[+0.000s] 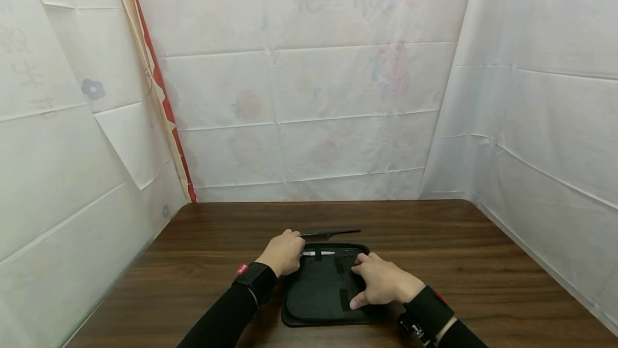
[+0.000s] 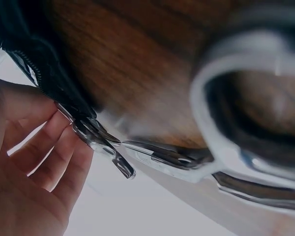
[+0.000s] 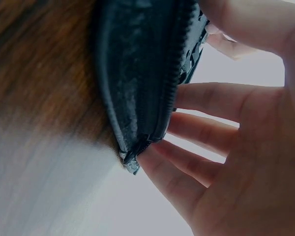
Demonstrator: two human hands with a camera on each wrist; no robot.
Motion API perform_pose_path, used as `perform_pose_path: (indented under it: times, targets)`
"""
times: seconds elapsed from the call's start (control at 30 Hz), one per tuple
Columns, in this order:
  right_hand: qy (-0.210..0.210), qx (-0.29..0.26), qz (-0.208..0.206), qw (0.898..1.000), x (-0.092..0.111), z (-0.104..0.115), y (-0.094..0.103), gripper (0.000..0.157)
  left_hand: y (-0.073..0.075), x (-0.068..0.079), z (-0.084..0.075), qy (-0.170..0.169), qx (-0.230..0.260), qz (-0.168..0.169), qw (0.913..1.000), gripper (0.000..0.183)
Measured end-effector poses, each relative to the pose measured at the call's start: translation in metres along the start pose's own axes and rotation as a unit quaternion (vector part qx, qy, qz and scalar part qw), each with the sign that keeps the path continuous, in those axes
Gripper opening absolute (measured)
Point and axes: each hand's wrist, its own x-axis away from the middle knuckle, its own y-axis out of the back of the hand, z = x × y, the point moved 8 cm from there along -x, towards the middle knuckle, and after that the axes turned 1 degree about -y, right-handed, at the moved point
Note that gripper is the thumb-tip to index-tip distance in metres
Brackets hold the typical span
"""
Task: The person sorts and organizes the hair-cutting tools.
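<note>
A black zip case (image 1: 318, 289) with dark elastic straps on its upper face lies on the table. A white pen-like tool (image 1: 318, 253) sits across its far end under a strap. My left hand (image 1: 284, 254) is at the far left corner of the case. Its thumb and fingertips pinch the edge beside a metal zip pull (image 2: 105, 145). On the right side my right hand (image 1: 386, 281) rests over the rim, thumb and fingers spread apart. Its fairly straight fingers touch the zipped edge (image 3: 172, 73).
Just beyond the case lies a dark, thin-handled tool (image 1: 333, 234), its left end close to my left fingers. A blurred white ring-shaped thing (image 2: 206, 103) fills the right of the left wrist view. White sheets (image 1: 314, 149) hang around the brown wooden table (image 1: 207, 262).
</note>
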Motion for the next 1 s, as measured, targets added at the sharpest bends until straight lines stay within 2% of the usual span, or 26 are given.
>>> perform_pose_path:
  times: [0.3,1.0]
  targets:
    - [-0.004,0.001,0.002,1.0,-0.0006,-0.0004,-0.0008,0.076,-0.0014,-0.001,-0.0024,-0.003,-0.014,0.006,0.9999,0.002]
    - [0.001,-0.001,0.002,1.0,-0.0001,-0.0001,-0.0001,0.076,-0.0087,-0.0071,-0.0018,0.01,-0.022,0.028,0.9993,0.012]
